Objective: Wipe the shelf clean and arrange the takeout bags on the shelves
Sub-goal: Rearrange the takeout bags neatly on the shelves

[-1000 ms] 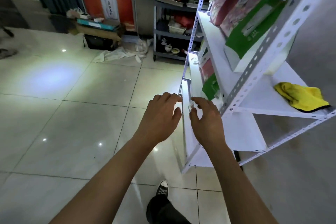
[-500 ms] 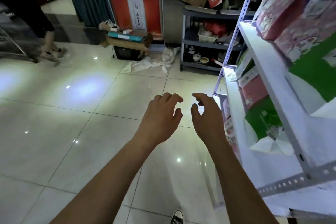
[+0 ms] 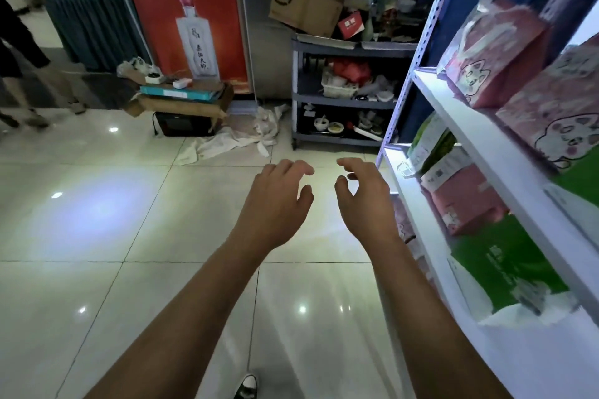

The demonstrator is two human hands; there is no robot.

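Observation:
A white metal shelf runs along the right. Pink takeout bags with a cartoon cat stand on its upper board. On the board below, pink bags and green ones stand in a row. My left hand and my right hand hover side by side over the floor, left of the shelf. Both hold nothing, with fingers loosely curled. The right hand is just short of the lower board's front edge and does not touch it.
A grey cart full of dishes stands ahead, with an SF cardboard box on top. A red banner, stacked boxes and crumpled white cloth lie on the tiled floor. A person walks at far left.
The view has swung up and left, away from the shelf's near end; the yellow cloth has left the view. Both hands came off the shelf edge and now hover over the floor.

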